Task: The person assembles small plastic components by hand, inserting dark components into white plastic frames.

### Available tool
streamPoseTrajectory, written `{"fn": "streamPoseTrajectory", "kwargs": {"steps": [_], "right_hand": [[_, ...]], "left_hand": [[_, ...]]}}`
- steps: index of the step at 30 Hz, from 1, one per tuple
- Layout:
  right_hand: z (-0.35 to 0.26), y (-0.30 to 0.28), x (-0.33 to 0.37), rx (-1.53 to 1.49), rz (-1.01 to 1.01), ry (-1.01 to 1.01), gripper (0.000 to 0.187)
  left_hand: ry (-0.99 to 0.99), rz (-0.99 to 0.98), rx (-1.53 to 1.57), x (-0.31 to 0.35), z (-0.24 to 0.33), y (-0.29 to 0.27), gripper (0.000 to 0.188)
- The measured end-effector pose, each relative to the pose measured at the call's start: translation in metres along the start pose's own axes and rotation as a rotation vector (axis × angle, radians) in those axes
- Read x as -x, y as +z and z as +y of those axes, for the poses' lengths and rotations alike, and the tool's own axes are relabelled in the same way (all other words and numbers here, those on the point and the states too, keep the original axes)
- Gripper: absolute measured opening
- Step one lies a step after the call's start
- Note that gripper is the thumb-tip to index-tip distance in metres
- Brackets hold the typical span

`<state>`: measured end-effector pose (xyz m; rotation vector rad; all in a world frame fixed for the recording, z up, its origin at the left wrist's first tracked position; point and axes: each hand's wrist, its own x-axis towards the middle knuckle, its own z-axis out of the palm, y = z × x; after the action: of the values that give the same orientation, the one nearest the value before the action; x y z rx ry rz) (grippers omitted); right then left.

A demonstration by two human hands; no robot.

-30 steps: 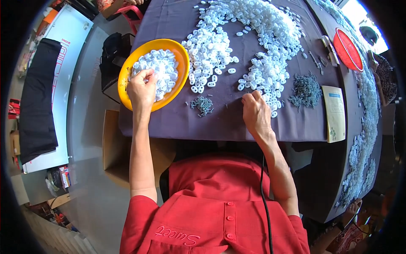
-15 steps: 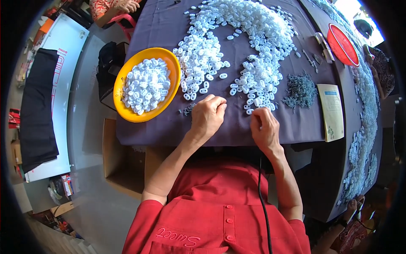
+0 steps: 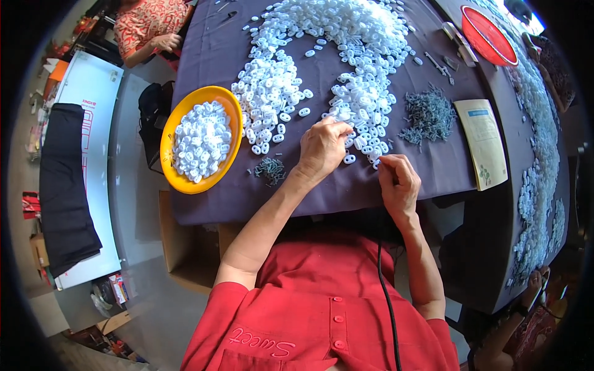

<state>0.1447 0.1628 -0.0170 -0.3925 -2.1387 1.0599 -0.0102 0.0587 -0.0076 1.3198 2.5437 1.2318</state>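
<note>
Small white oval plastic pieces with two holes lie in a right-hand pile (image 3: 362, 102) and a left-hand pile (image 3: 266, 93). My left hand (image 3: 322, 148) is closed at the near edge of the right pile, its fingertips over the pieces; what they hold is hidden. Just right of it, my right hand (image 3: 399, 184) is closed, thumb and finger pinched at a small white plastic piece (image 3: 375, 164). Beside my left wrist sits a little heap of grey slender pieces (image 3: 270, 170). A larger heap of grey slender pieces (image 3: 430, 114) lies beyond my right hand.
A yellow bowl (image 3: 166, 154) of white pieces stands at the table's left edge. To the right are a paper pad (image 3: 481, 142), a red basket (image 3: 489, 36) and a second table with more pale pieces (image 3: 535, 179). A cardboard box (image 3: 185, 263) sits below. Other people (image 3: 151, 28) are nearby.
My left hand has moved right, from beside the small grey heap to the right pile. My right hand stays by that pile's near end. The whole view has shifted slightly.
</note>
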Motion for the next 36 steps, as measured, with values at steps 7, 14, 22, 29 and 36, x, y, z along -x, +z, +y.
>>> {"fn": "streamPoseTrajectory", "kwargs": {"steps": [7,14,22,29,36], "right_hand": [[-0.002,0.0,-0.002,-0.051,-0.033,0.004,0.012],[-0.004,0.0,0.0,-0.023,-0.076,-0.014,0.014],[-0.009,0.0,-0.002,0.005,-0.066,-0.052,0.01],[-0.035,0.017,-0.003,-0.135,-0.169,-0.015,0.01],[-0.046,0.05,0.003,-0.531,-0.242,0.346,0.009]], "left_hand": [[-0.093,0.001,0.011,0.025,0.002,-0.013,0.009],[-0.093,0.025,-0.078,0.033,0.013,-0.001,0.012],[-0.209,0.01,0.231,0.042,0.011,-0.016,0.006],[-0.468,-0.108,0.721,0.058,0.026,-0.033,0.002],[-0.432,0.041,0.687,0.071,0.024,-0.038,0.006]]}}
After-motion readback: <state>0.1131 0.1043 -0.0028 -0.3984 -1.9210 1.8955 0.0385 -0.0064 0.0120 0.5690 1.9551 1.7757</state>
